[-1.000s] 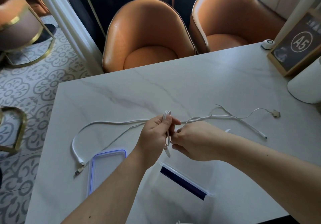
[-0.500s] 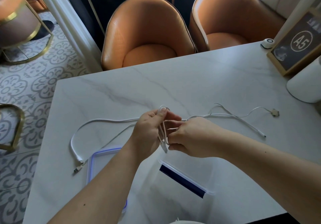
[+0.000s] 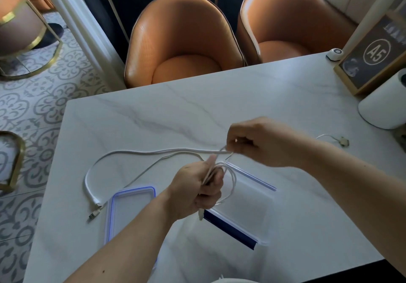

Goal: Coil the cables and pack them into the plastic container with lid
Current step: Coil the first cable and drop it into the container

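Note:
My left hand (image 3: 198,191) grips a small coil of thin white cable (image 3: 230,178) just above the clear plastic container (image 3: 248,208). My right hand (image 3: 263,142) pinches a strand of the same cable farther back and to the right. A thicker white cable (image 3: 136,153) loops across the marble table (image 3: 175,115) to the left, ending in a USB plug (image 3: 94,213). The container's lid (image 3: 129,208), clear with a blue seal, lies flat left of my left forearm. Another small connector (image 3: 343,141) lies at the right.
Two orange chairs (image 3: 182,41) stand at the table's far edge. A framed "A5" sign (image 3: 373,54), a small round white device (image 3: 335,53) and a white rounded object (image 3: 384,104) sit at the far right. The table's left edge drops to a tiled floor.
My right hand has moved up and to the right, drawing the cable out. My left hand has dropped lower over the container, now holding a loop of cable.

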